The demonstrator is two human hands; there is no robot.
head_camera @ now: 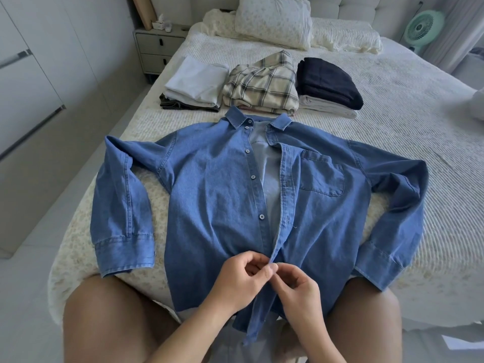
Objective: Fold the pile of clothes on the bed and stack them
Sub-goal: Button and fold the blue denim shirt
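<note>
A blue denim shirt (pixel 214 184) lies face up on the bed (pixel 419 142), collar away from me, both sleeves bent down along its sides. Its front is unbuttoned down most of its length. My left hand (pixel 241 279) and my right hand (pixel 298 292) meet at the placket near the hem, and their fingertips pinch the two front edges together. Beyond the collar stand three folded stacks: a white one (pixel 196 85) on the left, a plaid shirt (pixel 262 85) in the middle, and a dark navy garment (pixel 327 79) on pale folded cloth at the right.
Pillows (pixel 272 22) and a rumpled cover lie at the head of the bed. A grey nightstand (pixel 157 48) stands far left, a green fan (pixel 424 27) far right. The shirt's hem hangs over the bed's near edge between my knees.
</note>
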